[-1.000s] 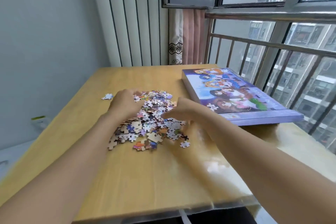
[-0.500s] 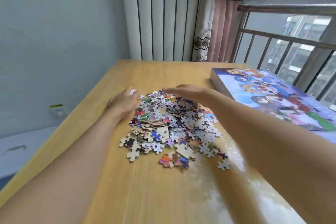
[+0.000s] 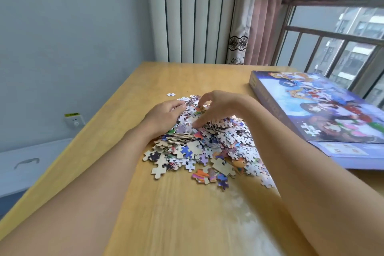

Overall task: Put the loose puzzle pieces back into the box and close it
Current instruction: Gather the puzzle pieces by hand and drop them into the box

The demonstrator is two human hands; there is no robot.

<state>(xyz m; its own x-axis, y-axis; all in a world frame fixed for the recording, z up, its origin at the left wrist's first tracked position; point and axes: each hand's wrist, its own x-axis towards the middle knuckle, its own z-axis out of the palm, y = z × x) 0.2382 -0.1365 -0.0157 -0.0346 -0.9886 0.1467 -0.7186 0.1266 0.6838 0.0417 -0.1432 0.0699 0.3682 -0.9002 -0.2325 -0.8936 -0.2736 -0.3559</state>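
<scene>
A heap of loose puzzle pieces point(image 3: 207, 147) lies in the middle of the wooden table point(image 3: 187, 220). My left hand point(image 3: 164, 116) rests on the heap's far left side, its fingers curled into the pieces. My right hand point(image 3: 222, 108) arches over the heap's far top, with thumb and curled fingers closing round a bunch of pieces. The two hands nearly meet. The puzzle box point(image 3: 311, 110), purple with a cartoon picture on its lid, lies closed to the right of the heap. One stray piece point(image 3: 170, 94) sits apart beyond my left hand.
The box reaches over the table's right edge beside the window railing point(image 3: 332, 35). A curtain point(image 3: 255, 27) hangs behind the table's far edge. Left of the table, a wall socket point(image 3: 74, 120) and a white lidded bin point(image 3: 27, 162) sit lower down.
My right hand has gone from lying flat over the heap to curling down onto it. My left hand has slid inward onto the pieces, so the hands are closer together.
</scene>
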